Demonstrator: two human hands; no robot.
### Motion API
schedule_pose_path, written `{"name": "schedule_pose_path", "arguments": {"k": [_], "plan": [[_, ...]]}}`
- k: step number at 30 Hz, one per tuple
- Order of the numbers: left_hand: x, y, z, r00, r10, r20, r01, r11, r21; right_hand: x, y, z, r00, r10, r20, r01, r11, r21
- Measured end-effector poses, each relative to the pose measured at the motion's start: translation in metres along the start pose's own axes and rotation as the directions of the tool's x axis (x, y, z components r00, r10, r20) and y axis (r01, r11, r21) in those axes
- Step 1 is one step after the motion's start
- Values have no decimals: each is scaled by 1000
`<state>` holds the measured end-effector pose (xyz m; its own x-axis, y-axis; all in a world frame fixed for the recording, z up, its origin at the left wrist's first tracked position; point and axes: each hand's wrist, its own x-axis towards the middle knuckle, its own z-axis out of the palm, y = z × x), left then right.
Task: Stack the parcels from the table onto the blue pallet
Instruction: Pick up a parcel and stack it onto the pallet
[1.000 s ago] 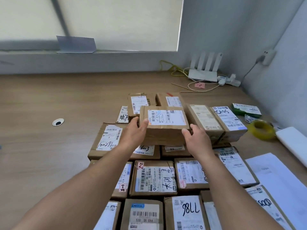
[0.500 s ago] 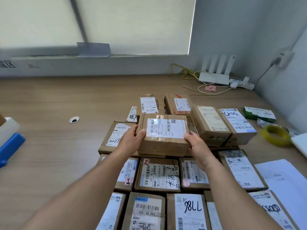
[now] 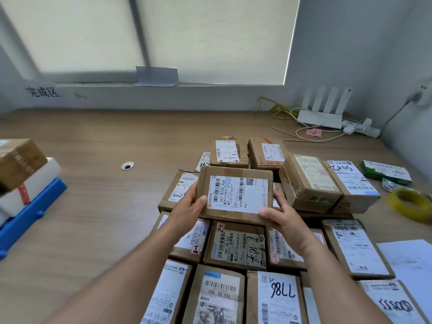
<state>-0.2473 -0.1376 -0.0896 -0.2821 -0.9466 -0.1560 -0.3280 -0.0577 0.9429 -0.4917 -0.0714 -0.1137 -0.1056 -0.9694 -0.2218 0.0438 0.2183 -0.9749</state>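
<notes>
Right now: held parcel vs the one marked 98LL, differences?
The held parcel is gripped by the left hand and right hand, above the pile; the 98LL parcel lies untouched in the near row. The held parcel's label is printed only; the 98LL parcel's carries handwritten marker digits. Both are brown cardboard boxes with white shipping labels.

Bare table (image 3: 93, 218) lies open toward nine o'clock, up to the blue pallet (image 3: 30, 218), already stacked. Parcels (image 3: 236, 246) crowd six o'clock; taller boxes (image 3: 311, 181) block three o'clock.
</notes>
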Motion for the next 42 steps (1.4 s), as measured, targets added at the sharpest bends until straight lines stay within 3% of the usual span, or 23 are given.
{"name": "schedule_pose_path", "arguments": {"k": [6,11,16,21,26,42], "plan": [[-25,-2,-24,996,69,-64,-68,997,21,-10,-5,27,994,-112,-16,112,993,33],[-53,-10,-67,965,98,-243,-89,995,49,-21,-13,56,987,-163,13,162,986,42],[-87,-24,-115,885,97,-455,-15,983,181,-31,-23,102,980,-187,70,185,982,28],[-125,-47,-164,819,121,-561,136,909,393,-41,-29,163,974,-182,134,181,983,23],[-170,-70,-218,764,107,-636,255,856,450,-52,-36,235,952,-178,248,184,983,-2],[-340,-157,-408,556,62,-829,411,846,339,-106,-21,493,846,-156,511,222,973,-70]]}}
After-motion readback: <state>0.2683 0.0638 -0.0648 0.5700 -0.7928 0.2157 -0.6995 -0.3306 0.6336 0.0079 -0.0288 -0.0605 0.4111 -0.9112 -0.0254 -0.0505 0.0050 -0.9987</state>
